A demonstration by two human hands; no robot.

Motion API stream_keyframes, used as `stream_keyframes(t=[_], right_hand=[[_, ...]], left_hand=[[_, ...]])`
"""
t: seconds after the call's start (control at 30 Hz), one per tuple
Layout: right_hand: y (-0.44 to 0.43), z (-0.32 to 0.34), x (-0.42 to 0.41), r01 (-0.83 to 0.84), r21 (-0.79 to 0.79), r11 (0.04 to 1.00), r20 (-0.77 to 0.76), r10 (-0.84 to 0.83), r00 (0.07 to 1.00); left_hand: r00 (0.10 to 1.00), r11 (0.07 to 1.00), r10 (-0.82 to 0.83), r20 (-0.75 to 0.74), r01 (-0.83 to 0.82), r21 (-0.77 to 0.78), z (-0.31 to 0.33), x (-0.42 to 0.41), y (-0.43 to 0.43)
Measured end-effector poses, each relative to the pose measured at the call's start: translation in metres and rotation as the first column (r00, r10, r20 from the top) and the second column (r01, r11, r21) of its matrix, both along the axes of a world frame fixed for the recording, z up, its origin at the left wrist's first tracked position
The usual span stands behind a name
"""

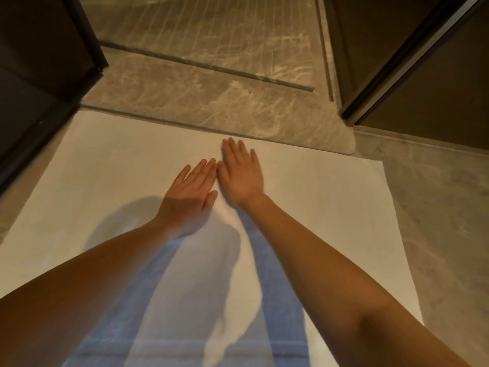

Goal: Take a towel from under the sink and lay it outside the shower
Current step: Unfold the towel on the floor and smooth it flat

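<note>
A white towel [111, 165] lies spread flat on the floor, its far edge along the raised marble shower threshold [211, 107]. My left hand [189, 193] and my right hand [242, 173] rest palm down side by side on the towel's middle near the far edge, fingers extended and slightly apart. Neither hand holds anything. My forearms cast bluish shadows across the near half of the towel.
Beyond the threshold is the shower floor [206, 30] with grooved marble and a long drain slot [211, 66]. A dark door frame [39, 83] stands at the left and a dark glass door [423, 62] at the right. Grey tiled floor [436, 207] borders the towel's right side.
</note>
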State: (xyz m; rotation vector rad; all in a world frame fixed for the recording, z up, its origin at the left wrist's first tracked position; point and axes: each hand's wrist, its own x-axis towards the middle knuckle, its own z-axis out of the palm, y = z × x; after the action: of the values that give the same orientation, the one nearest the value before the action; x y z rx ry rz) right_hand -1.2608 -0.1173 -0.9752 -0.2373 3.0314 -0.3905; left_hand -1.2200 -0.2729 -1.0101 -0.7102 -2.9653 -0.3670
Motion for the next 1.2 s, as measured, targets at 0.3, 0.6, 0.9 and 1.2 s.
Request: stream_keyframes(t=[0.3,0.6,0.9,1.2], right_hand=[[0.163,-0.015,0.034,0.219,0.048,0.975,0.014,-0.22,0.975],[0.182,0.004,0.052,0.39,0.112,0.914,0.03,-0.395,0.918],[0.007,-0.017,0.131,0.077,-0.023,0.997,-0.011,-0.077,0.997],[0.028,-0.016,0.136,0.083,-0.029,0.996,0.026,-0.083,0.996]], left_hand=[[1.0,1.0,-0.016,-0.019,0.017,0.024,0.004,0.002,0.001],[0.997,0.997,0.032,0.073,-0.027,-0.073,0.002,-0.003,0.001],[0.997,0.998,0.034,0.065,-0.03,-0.063,0.013,0.003,0.005],[0.99,0.989,-0.107,0.089,0.115,-0.088,0.004,0.081,0.008]])
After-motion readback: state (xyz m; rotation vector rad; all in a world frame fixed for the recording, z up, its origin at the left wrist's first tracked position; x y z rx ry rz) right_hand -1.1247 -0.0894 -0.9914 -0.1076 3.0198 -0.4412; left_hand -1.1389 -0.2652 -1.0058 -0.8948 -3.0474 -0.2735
